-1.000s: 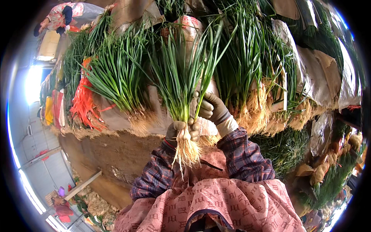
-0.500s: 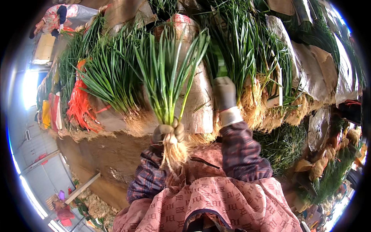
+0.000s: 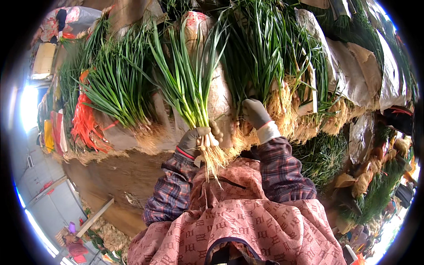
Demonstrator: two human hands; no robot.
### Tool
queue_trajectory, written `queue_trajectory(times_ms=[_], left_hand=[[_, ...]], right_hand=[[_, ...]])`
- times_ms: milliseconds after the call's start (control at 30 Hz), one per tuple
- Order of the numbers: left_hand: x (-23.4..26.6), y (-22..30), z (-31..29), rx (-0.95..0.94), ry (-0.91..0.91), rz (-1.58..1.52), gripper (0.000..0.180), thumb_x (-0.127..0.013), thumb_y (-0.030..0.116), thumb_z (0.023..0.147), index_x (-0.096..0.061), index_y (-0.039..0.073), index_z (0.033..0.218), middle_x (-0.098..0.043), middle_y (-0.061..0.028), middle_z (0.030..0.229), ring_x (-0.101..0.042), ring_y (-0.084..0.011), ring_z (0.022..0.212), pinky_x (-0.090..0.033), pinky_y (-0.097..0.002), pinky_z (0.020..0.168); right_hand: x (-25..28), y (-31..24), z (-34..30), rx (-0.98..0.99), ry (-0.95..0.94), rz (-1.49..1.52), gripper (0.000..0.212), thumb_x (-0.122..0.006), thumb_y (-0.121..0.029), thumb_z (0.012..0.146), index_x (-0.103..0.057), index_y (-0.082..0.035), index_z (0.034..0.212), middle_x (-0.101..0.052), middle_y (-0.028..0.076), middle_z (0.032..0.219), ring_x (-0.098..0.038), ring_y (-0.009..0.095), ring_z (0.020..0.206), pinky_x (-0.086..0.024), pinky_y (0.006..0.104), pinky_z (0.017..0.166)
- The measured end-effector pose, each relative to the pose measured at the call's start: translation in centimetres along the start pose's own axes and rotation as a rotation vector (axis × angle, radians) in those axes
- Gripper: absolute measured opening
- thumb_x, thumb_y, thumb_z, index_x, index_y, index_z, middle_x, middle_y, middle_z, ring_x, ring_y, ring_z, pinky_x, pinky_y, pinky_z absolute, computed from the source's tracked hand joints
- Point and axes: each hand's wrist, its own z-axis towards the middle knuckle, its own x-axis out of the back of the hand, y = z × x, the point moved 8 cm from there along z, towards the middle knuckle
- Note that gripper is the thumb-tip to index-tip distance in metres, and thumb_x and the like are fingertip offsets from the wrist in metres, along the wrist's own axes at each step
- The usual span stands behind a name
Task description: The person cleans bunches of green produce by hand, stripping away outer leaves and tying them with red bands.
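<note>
My gloved left hand (image 3: 196,140) is closed round a bunch of green garlic (image 3: 194,95) near its white stem ends. The long leaves fan upward, and the pale roots (image 3: 214,161) hang below my fist, over my pink apron. To the right, my gloved right hand (image 3: 257,114) reaches to the near edge of a large pile of green garlic (image 3: 260,62). Its fingers are bent inward at the stems and partly hidden, so what they grip cannot be made out. Between the hands lies a pale wrapped roll (image 3: 219,90), partly covered by leaves.
Another heap of green garlic (image 3: 119,81) lies left on the bench, beside orange-red strips (image 3: 86,119). Wooden slats (image 3: 311,95) and brown sheeting (image 3: 360,73) are at the right. Cut greens (image 3: 324,163) lie below the bench edge. A person in a floral top (image 3: 49,24) is far left.
My right hand has come from a blurred, raised position to the stems at the pile's edge. The held bunch has tilted, its roots shifting right. The whole view has shifted slightly.
</note>
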Motion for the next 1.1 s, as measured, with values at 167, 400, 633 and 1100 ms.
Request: queue_trajectory(times_ms=[167, 400, 633, 1100], left_hand=[[1.8, -1.1, 0.4, 0.169, 0.021, -0.041, 0.02, -0.063, 0.005, 0.087, -0.061, 0.005, 0.107, -0.06, -0.0163, 0.102, -0.05, -0.0034, 0.066, -0.039, -0.0095, 0.044], [-1.3, -3.5, 4.0, 0.416, -0.115, -0.436, 0.035, -0.066, 0.004, 0.085, -0.05, -0.002, 0.116, -0.044, -0.0031, 0.09, -0.043, 0.0018, 0.068, -0.04, -0.0057, 0.048], [-2.0, -3.2, 4.7, 0.383, -0.117, -0.481, 0.057, -0.066, 0.002, 0.085, -0.038, -0.005, 0.134, -0.039, -0.0007, 0.093, -0.044, 0.0013, 0.072, -0.041, -0.0063, 0.053], [2.4, 0.9, -2.5, 0.129, 0.041, 0.026, 0.026, -0.066, 0.013, 0.079, -0.063, 0.007, 0.104, -0.059, -0.0108, 0.097, -0.058, -0.0249, 0.085, -0.051, -0.0341, 0.072]], right_hand=[[-3.4, -2.7, -2.4, -0.018, -0.277, 0.412, 0.016, -0.043, -0.013, 0.097, -0.056, -0.003, 0.096, -0.034, -0.005, 0.056, -0.032, 0.007, 0.043, -0.027, 0.0229, 0.04], [-0.2, -5.7, -2.9, 0.063, -0.014, 0.156, 0.017, -0.046, -0.011, 0.09, -0.058, -0.004, 0.099, -0.057, 0.002, 0.073, -0.049, 0.011, 0.054, -0.038, 0.0247, 0.046], [0.7, -5.0, -4.7, -0.045, -0.093, 0.028, 0.017, -0.041, -0.013, 0.084, -0.055, -0.005, 0.089, -0.052, 0.001, 0.068, -0.045, 0.012, 0.052, -0.035, 0.0256, 0.047], [-10.0, -5.1, -3.4, 0.152, -0.046, -0.134, 0.017, -0.053, -0.018, 0.096, -0.059, -0.002, 0.098, -0.053, 0.0, 0.067, -0.046, 0.008, 0.051, -0.039, 0.0241, 0.046]])
